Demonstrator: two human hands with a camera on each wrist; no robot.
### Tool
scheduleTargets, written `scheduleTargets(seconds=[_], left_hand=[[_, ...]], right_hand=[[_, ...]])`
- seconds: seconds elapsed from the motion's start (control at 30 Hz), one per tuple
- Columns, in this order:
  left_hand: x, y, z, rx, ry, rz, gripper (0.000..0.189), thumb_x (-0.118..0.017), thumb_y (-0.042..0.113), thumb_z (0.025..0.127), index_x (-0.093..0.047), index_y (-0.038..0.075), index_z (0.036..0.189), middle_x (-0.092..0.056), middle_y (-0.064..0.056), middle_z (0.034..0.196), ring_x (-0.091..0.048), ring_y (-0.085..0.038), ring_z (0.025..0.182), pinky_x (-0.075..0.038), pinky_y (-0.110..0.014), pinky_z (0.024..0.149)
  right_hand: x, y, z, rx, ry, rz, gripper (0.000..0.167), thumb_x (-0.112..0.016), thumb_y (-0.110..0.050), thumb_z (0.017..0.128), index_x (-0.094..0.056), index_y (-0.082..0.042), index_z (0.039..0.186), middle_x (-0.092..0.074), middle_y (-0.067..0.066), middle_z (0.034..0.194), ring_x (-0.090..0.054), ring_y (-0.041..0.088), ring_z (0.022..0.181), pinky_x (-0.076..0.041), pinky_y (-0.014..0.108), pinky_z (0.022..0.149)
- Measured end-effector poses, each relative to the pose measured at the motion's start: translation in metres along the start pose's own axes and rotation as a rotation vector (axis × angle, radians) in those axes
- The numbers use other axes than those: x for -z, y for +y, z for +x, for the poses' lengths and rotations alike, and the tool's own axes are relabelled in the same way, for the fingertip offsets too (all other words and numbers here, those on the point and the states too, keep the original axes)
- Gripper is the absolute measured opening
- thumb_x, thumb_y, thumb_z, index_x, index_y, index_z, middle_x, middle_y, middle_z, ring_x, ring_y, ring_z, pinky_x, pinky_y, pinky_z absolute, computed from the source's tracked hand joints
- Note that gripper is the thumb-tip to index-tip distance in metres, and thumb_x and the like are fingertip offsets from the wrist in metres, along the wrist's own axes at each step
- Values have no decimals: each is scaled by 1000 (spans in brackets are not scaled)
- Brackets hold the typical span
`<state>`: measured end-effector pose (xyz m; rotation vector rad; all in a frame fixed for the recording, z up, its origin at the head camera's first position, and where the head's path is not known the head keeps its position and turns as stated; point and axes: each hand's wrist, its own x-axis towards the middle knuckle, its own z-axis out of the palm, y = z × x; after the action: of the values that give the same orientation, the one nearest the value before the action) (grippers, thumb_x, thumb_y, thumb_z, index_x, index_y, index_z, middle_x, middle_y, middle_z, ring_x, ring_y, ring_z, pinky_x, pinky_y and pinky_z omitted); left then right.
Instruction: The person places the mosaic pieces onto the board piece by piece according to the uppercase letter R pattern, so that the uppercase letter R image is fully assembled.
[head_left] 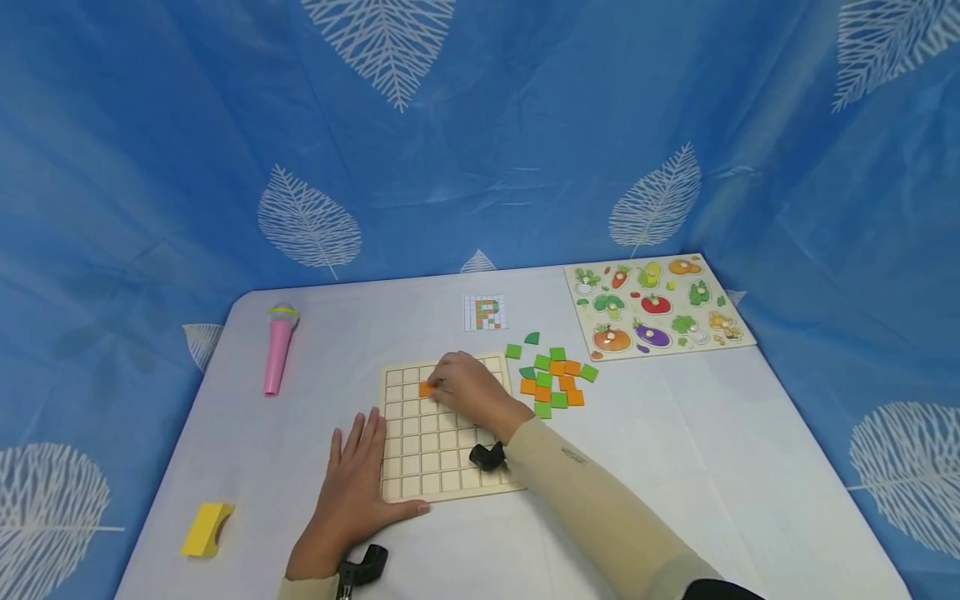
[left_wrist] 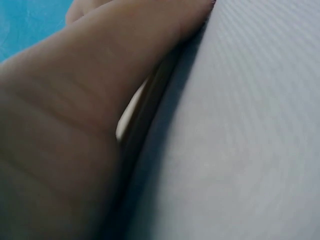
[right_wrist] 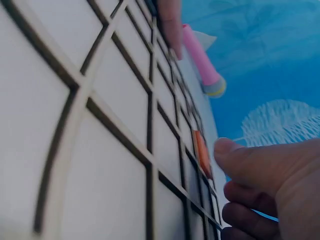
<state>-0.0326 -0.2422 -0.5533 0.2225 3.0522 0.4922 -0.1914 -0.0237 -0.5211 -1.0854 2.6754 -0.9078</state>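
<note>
My right hand [head_left: 471, 387] is over the upper part of a wooden grid board [head_left: 411, 446], fingers bent and fingertips at an orange square tile [head_left: 425, 389]. In the right wrist view that orange tile [right_wrist: 201, 154] lies at a grid cell, just by the thumb; the index fingertip is hidden. My left hand [head_left: 358, 479] lies flat at the board's left edge, fingers straight and spread, thumb along the lower left corner. The left wrist view shows this hand [left_wrist: 95, 95] close up against the board's side. Several green and orange tiles [head_left: 551, 379] lie right of the board.
A small pattern card [head_left: 485, 313] lies behind the board. The vegetable puzzle board [head_left: 660, 308] is at the back right. On the left are a pink toy microphone [head_left: 278, 354] and a yellow arched block [head_left: 206, 530]. A blue leaf-print curtain [head_left: 480, 150] surrounds the white table [head_left: 675, 467].
</note>
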Motion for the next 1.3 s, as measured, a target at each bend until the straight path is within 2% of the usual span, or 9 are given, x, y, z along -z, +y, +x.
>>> scheduleTargets(seconds=[0.23, 0.4, 0.6, 0.8, 0.93, 1.3], left_hand=[[-4, 1, 0, 13, 6, -3, 156, -64, 101, 59, -22, -4, 165, -17, -21, 172, -7, -37, 159, 1, -61, 123], [-5, 2, -2, 17, 10, 6, 155, -61, 103, 59, -22, -3, 165, -17, -20, 172, -7, -37, 159, 0, -61, 123], [-5, 2, -2, 12, 12, -8, 154, -63, 101, 60, -22, -3, 165, -17, -19, 172, -7, -37, 159, 2, -60, 123], [-6, 2, -1, 13, 9, -5, 155, -62, 101, 60, -21, -4, 165, -16, -20, 172, -7, -38, 159, 2, -61, 123], [-4, 2, -1, 19, 5, 3, 155, -62, 102, 60, -21, -3, 166, -16, -20, 173, -7, -38, 159, 2, -61, 123], [-6, 0, 0, 9, 5, 11, 155, -61, 102, 61, -18, -3, 166, -13, -18, 173, -5, -37, 159, 3, -59, 123]], right_hand=[[18, 23, -28, -17, 147, 71, 15, -78, -20, 99, -81, -9, 109, -71, -1, 109, -64, 17, 104, -54, 33, 93], [36, 44, -45, -41, 234, 56, 15, -80, -18, 97, -81, -6, 107, -71, 1, 107, -66, 21, 100, -56, 38, 89], [57, 76, -63, -97, 294, 12, 17, -82, -17, 96, -80, -4, 106, -72, 6, 109, -68, 27, 104, -56, 44, 93], [73, 108, -76, -184, 326, 1, 18, -81, -17, 96, -80, -4, 108, -72, 7, 107, -66, 28, 104, -54, 47, 97], [78, 120, -82, -236, 322, -18, 20, -80, -19, 97, -79, -3, 110, -71, 7, 109, -66, 29, 107, -52, 49, 101], [80, 124, -88, -341, 284, 0, 23, -80, -19, 97, -78, -5, 115, -71, 6, 113, -62, 28, 111, -48, 49, 106]])
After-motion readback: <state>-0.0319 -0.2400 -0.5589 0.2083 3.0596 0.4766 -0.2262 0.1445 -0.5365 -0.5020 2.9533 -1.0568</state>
